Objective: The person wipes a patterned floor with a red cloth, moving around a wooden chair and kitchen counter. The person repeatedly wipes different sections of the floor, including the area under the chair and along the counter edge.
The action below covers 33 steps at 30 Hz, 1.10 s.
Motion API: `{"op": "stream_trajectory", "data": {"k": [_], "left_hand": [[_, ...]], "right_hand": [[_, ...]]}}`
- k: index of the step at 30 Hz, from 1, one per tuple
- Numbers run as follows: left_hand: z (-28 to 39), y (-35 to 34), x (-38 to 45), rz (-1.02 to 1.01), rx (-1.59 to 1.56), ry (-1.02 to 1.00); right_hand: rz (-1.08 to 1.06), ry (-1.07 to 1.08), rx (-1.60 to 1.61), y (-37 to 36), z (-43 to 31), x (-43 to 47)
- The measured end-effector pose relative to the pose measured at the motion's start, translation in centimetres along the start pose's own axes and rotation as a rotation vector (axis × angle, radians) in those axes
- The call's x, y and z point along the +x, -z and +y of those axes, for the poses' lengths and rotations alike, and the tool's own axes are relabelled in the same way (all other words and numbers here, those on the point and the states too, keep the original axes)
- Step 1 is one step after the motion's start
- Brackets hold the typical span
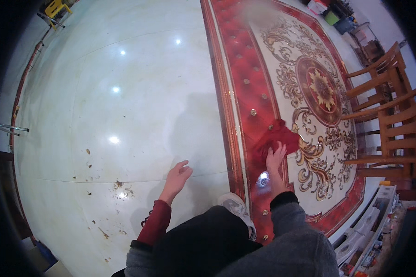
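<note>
A crumpled dark red cloth [287,139] lies across the glossy red border [241,90] and the cream edge of the patterned floor panel. Over its near side is my right hand [276,155], fingers stretched out and apart; whether they touch the cloth is not plain. My left hand [178,176] hangs above the pale floor [152,104], empty, with its fingers loosely bent. Between the two, near my knee, a white shoe [236,211] stands at the edge of the red border.
Wooden chairs [388,128] stand along the right side. At lower right is a long whitish piece [364,221] beside assorted clutter. Brown crumbs and debris [119,187] are scattered over the floor at left. A yellow chair [56,8] stands at the far left.
</note>
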<state>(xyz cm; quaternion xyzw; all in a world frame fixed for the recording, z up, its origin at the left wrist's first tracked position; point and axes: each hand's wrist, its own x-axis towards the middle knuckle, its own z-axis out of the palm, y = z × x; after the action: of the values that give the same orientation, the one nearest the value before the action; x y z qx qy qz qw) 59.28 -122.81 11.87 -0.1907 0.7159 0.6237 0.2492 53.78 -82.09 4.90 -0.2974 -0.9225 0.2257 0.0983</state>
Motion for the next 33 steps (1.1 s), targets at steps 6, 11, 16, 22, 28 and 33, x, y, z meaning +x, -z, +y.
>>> {"op": "stream_trajectory", "data": {"k": [6,11,16,22,28,33], "left_hand": [[-2.3,4.1,-0.7,0.174,-0.17,0.111],[-4.7,7.2,-1.2,0.296,-0.263,0.123],[-6.3,10.5,-2.6,0.543,-0.576,-0.014],[-2.1,10.0,-4.2,0.63,-0.756,-0.269],[-1.8,-1.3,-4.7,0.262,0.234,-0.36],[-5.4,-6.8,-6.9,0.106,0.93,-0.433]], "right_hand": [[0.054,0.379,-0.104,-8.9,-12.9,6.2],[-0.438,0.884,0.179,-15.5,-29.5,-1.0],[-0.774,1.283,0.291,-17.3,-35.3,-17.1],[-1.278,0.78,0.866,-8.6,-30.8,-25.9],[-1.432,0.411,0.529,1.2,-15.7,-20.8],[-1.116,0.181,0.205,3.3,-8.9,-19.8]]}}
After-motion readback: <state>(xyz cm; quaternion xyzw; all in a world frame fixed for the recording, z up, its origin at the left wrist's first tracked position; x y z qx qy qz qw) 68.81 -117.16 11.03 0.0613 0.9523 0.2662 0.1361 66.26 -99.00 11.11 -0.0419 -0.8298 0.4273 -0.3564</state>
